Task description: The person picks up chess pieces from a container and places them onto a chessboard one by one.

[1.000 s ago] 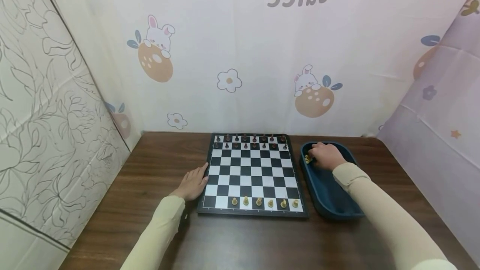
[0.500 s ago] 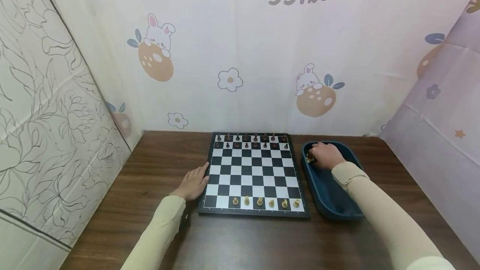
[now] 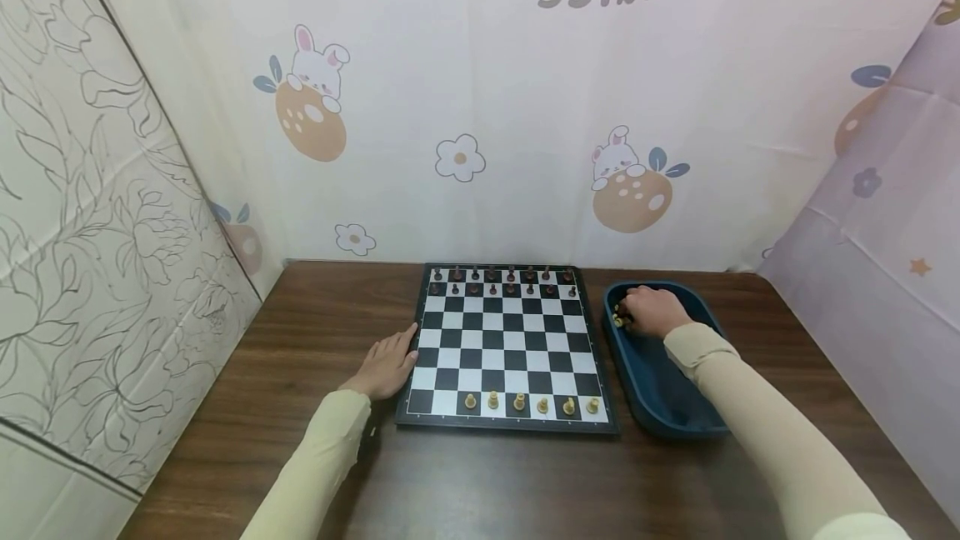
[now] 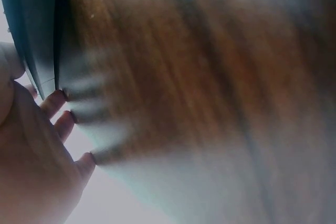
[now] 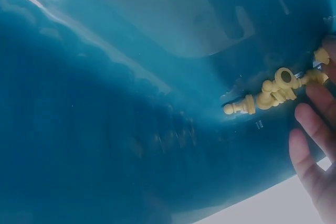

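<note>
My left hand lies beside the chessboard, with relaxed fingers touching its left edge. Reaching down into a blue tray, my right hand is among pale yellow chess pieces that lie heaped together. Its fingertips touch or almost touch a chess piece at the right border of the right wrist view. The thumb is out of sight there, so a pinch cannot be made out. Pale chess pieces stand along the board's near row; dark red chess pieces fill the two far rows.
The tray stands close to the board's right edge. Both rest on a brown wooden table. A printed curtain closes off the back, and more cloth hangs at the right side. On the left is a flower-patterned panel.
My right hand stays in the tray with only slight finger movement, and the pale pieces under it have shifted a little. The left hand has kept its place at the board.
</note>
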Available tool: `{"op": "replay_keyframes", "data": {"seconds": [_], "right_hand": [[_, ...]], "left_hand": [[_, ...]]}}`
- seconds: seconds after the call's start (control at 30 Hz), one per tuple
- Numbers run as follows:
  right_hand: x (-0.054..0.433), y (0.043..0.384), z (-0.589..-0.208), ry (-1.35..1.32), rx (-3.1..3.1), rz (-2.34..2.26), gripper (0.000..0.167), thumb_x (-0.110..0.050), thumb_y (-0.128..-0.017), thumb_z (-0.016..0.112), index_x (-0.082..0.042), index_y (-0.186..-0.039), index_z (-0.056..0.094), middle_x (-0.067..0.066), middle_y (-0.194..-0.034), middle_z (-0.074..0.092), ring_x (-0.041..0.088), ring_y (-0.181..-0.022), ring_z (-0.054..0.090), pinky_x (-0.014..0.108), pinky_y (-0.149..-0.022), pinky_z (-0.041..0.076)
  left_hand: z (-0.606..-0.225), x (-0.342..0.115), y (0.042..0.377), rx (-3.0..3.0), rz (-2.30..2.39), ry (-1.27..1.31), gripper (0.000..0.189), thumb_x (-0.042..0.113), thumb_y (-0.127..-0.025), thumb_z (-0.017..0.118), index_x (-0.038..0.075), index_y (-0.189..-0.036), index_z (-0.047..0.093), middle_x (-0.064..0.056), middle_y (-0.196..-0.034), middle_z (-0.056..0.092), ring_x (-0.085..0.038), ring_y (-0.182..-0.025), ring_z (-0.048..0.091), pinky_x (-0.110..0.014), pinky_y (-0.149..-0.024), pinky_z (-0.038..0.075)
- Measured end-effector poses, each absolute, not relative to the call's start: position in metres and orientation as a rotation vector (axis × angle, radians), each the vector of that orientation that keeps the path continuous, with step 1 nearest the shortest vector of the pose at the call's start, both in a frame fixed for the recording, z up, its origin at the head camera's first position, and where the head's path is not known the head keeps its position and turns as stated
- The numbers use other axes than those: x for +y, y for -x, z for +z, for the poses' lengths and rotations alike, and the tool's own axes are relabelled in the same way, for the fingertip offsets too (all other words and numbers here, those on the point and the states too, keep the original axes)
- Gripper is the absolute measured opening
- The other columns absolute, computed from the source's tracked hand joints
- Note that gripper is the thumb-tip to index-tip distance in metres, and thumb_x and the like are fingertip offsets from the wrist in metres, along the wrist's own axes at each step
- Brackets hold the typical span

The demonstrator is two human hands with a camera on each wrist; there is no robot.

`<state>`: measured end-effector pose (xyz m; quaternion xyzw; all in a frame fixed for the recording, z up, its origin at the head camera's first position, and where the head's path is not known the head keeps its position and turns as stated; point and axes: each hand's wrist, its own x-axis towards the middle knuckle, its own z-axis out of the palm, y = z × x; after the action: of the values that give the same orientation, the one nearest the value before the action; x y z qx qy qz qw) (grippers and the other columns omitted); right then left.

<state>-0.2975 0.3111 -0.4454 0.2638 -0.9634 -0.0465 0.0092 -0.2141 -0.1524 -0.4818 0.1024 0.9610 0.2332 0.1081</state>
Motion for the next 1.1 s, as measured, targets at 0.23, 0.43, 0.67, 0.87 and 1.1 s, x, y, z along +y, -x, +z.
{"op": "replay_keyframes", "data": {"seconds": [0.23,0.43,0.67,0.87,1.1], "right_hand": [[0.316,0.297,-0.453,-0.842,-2.984,-0.132,0.013,-0.01,-0.076,0.077,-0.009,-0.07,0.066,0.004,-0.07,0.054,0.016,-0.059,0.049,0.035,-0.051,0.047],[0.318,0.293,-0.451,-0.899,-2.916,-0.186,0.017,-0.014,-0.074,0.08,-0.01,-0.067,0.064,0.002,-0.067,0.053,0.017,-0.058,0.049,0.034,-0.049,0.044],[0.313,0.289,-0.442,-1.036,-2.763,-0.476,0.016,-0.015,-0.073,0.081,-0.01,-0.068,0.067,0.005,-0.07,0.058,0.022,-0.062,0.051,0.035,-0.051,0.042],[0.306,0.288,-0.438,-1.121,-2.62,-0.789,0.017,-0.014,-0.074,0.082,-0.009,-0.068,0.067,0.006,-0.071,0.061,0.023,-0.063,0.052,0.038,-0.056,0.047],[0.308,0.283,-0.429,-1.097,-2.606,-0.836,0.017,-0.015,-0.075,0.081,-0.01,-0.068,0.067,0.006,-0.069,0.06,0.022,-0.062,0.052,0.037,-0.055,0.045]], "left_hand": [[-0.484,-0.153,0.214,2.818,0.678,-0.303,0.056,0.026,-0.104,0.035,0.007,-0.153,0.016,-0.023,-0.151,0.026,-0.04,-0.139,0.022,-0.056,-0.112,0.01],[-0.485,-0.153,0.215,2.818,0.67,-0.295,0.056,0.027,-0.104,0.035,0.007,-0.153,0.016,-0.023,-0.151,0.026,-0.04,-0.139,0.022,-0.057,-0.112,0.01],[-0.484,-0.153,0.216,2.822,0.657,-0.286,0.056,0.028,-0.104,0.035,0.007,-0.153,0.016,-0.023,-0.151,0.026,-0.04,-0.139,0.022,-0.057,-0.112,0.009],[-0.483,-0.153,0.217,2.818,0.657,-0.288,0.056,0.028,-0.104,0.034,0.007,-0.153,0.015,-0.023,-0.152,0.026,-0.039,-0.139,0.022,-0.057,-0.112,0.009],[-0.482,-0.153,0.216,2.812,0.67,-0.292,0.056,0.027,-0.104,0.034,0.007,-0.153,0.015,-0.023,-0.152,0.025,-0.04,-0.139,0.021,-0.057,-0.112,0.009]]}}
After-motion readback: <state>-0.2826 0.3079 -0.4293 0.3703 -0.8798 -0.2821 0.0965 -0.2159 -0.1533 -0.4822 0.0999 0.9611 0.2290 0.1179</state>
